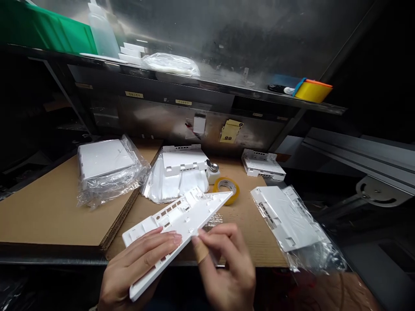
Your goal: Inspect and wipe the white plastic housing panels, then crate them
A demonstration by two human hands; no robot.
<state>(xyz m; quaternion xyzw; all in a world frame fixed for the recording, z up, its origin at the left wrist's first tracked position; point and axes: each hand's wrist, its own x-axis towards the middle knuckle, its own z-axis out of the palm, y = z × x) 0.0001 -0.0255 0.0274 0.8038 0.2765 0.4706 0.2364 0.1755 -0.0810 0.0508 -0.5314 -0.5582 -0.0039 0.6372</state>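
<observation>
The left hand (139,263) holds a white plastic housing panel (181,224) with slotted openings and small raised clips, tilted above the front of the bench. Its fingers lie close together across the panel's inner face; the thumb is hidden. The right hand (230,268), a tan bandage wrapped round its thumb, has the thumb and forefinger pinched together at the panel's long near edge; whether they grip something small there, I cannot tell. Beyond the panel, a roll of yellowish tape (236,190) lies flat on the brown cardboard (256,216) covering the bench, near a small white container with a shiny metal top (213,172). Just left of that container, a white slotted housing (184,159) rests on a spread of clear plastic bags (175,185). Another pale open housing (263,165) sits at the back right, and a white part in clear wrap (287,216) lies at the right edge. On the left, a wrapped white housing (105,157) rests on a stack of cardboard sheets (58,207). The metal shelf (223,85) above carries a green bin (65,32), a translucent bottle (103,34) and a yellow-and-orange container (313,91).
</observation>
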